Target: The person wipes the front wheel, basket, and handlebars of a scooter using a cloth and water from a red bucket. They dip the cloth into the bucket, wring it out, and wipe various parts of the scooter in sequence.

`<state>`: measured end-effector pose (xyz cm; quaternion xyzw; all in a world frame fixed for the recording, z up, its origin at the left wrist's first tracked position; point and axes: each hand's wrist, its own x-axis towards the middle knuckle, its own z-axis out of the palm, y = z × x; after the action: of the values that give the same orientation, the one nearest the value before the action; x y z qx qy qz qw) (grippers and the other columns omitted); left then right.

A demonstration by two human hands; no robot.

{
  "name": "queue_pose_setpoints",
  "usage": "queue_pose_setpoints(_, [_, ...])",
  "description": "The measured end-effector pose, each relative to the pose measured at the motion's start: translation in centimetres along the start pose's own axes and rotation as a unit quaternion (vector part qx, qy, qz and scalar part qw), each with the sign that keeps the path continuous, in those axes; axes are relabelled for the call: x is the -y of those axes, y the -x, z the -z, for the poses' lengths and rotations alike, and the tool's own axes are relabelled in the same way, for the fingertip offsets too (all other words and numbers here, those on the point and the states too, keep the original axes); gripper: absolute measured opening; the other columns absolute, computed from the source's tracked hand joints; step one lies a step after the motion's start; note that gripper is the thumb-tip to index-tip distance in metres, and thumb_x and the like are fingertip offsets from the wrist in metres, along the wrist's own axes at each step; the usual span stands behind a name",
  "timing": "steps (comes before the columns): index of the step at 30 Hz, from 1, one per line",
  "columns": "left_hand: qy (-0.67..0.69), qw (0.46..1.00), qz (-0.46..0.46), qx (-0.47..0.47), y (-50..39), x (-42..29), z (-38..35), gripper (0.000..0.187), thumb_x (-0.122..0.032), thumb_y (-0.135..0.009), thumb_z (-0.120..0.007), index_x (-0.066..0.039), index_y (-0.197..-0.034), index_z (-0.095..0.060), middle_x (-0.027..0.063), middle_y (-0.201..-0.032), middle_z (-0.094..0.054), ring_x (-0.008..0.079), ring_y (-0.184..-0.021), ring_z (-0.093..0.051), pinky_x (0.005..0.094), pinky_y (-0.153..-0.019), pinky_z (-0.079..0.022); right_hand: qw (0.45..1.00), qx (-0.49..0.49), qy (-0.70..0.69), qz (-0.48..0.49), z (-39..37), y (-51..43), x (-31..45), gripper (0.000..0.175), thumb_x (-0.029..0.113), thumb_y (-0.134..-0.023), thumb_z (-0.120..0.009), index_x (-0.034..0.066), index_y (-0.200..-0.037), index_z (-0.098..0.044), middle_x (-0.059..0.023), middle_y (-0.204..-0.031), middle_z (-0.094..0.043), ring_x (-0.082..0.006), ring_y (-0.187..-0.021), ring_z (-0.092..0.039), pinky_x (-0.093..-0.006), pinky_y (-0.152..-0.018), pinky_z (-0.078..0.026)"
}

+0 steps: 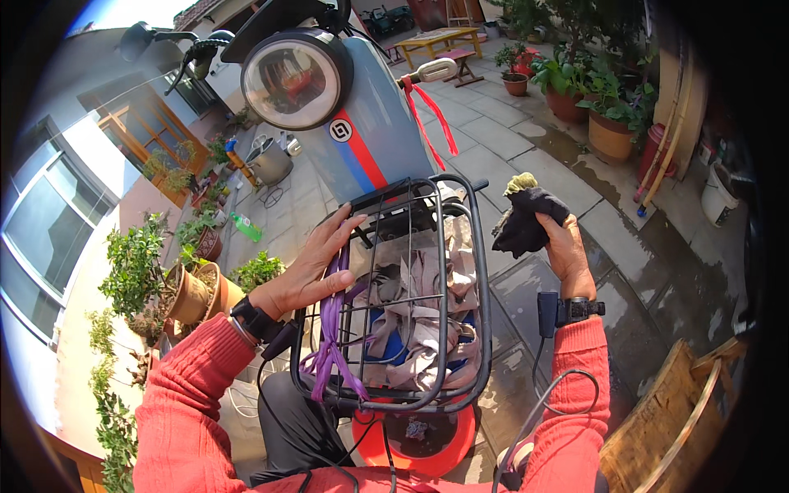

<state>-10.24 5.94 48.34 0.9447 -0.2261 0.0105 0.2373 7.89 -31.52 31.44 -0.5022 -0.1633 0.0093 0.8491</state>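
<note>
My right hand [564,246] grips a bunched dark cloth [530,219] with a yellowish tuft at its top, held in the air to the right of a black wire basket [484,296]. Fingers spread, my left hand [317,262] rests on the basket's left rim with nothing in its grasp. The basket is fixed in front of a grey-blue scooter [385,117] with a round headlight [296,80]. Through its bars show crumpled pale cloths [425,296] and something blue. Purple strips [333,333] are knotted on the left bars.
Below the basket stands a red basin [456,453] with dark water and a scrubber-like clump. Potted plants [191,293] line the left; more pots [610,132] stand at the right. A wooden board [659,419] lies near my right elbow. Parts of the paving [622,308] are wet.
</note>
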Motion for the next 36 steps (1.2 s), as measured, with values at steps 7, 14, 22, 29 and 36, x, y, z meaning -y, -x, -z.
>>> queue_pose_setpoints(7, [0.084, 0.996, 0.007, 0.000, 2.1, 0.3, 1.0, 0.084, -0.048, -0.091, -0.069, -0.008, -0.156, -0.036, 0.0173, -0.166, -0.022, 0.0306, -0.156, -0.014, 0.0443, -0.124, -0.011, 0.970, 0.103, 0.157, 0.153, -15.2, -10.6, 14.6, 0.045, 0.035, -0.095, -0.070, 0.0041, -0.127, -0.063, -0.0039, -0.114, -0.068, -0.0121, -0.103, -0.063, -0.0294, -0.089, -0.051])
queue_pose_setpoints(14, [0.219, 0.974, -0.028, -0.046, 5.0, 1.6, -0.6, 0.094, -0.048, -0.083, -0.078, -0.006, -0.156, -0.035, 0.0173, -0.166, -0.023, 0.0312, -0.156, -0.013, 0.0448, -0.125, -0.008, 0.899, 0.125, 0.362, 0.211, -26.3, -18.7, 13.9, 0.047, 0.041, -0.099, -0.062, 0.0066, -0.131, -0.065, -0.0072, -0.115, -0.071, -0.0159, -0.104, -0.064, -0.0324, -0.091, -0.049])
queue_pose_setpoints(22, [0.370, 0.924, -0.023, -0.097, 6.7, 5.3, -2.3, 0.082, -0.033, -0.081, -0.081, -0.002, -0.149, -0.047, 0.0177, -0.157, -0.042, 0.0315, -0.152, -0.029, 0.0464, -0.124, -0.015, 0.815, 0.187, 0.491, 0.245, -20.2, -15.7, 10.0, 0.046, 0.021, -0.108, -0.050, 0.0298, -0.152, -0.044, -0.0165, -0.130, -0.062, -0.0276, -0.113, -0.059, -0.0370, -0.101, -0.046])
queue_pose_setpoints(29, [0.534, 0.781, -0.044, -0.320, 6.6, 9.8, -4.4, 0.078, -0.026, -0.092, -0.071, -0.002, -0.156, -0.033, 0.0298, -0.157, -0.035, 0.0378, -0.151, -0.027, 0.0486, -0.125, -0.016, 0.839, 0.223, 0.439, 0.234, -16.1, -15.5, 8.1, 0.057, 0.010, -0.103, -0.057, 0.0233, -0.155, -0.039, -0.0143, -0.135, -0.060, -0.0269, -0.117, -0.058, -0.0354, -0.104, -0.045])
queue_pose_setpoints(36, [0.585, 0.773, 0.048, -0.239, 5.0, 9.0, -7.2, 0.098, -0.046, -0.088, -0.071, -0.005, -0.160, -0.019, 0.0201, -0.164, -0.025, 0.0282, -0.152, -0.024, 0.0440, -0.125, -0.015, 0.905, 0.325, 0.232, 0.150, -14.7, -16.2, 5.6, 0.061, 0.007, -0.100, -0.061, 0.0174, -0.156, -0.038, -0.0092, -0.137, -0.060, -0.0203, -0.122, -0.057, -0.0325, -0.106, -0.045])
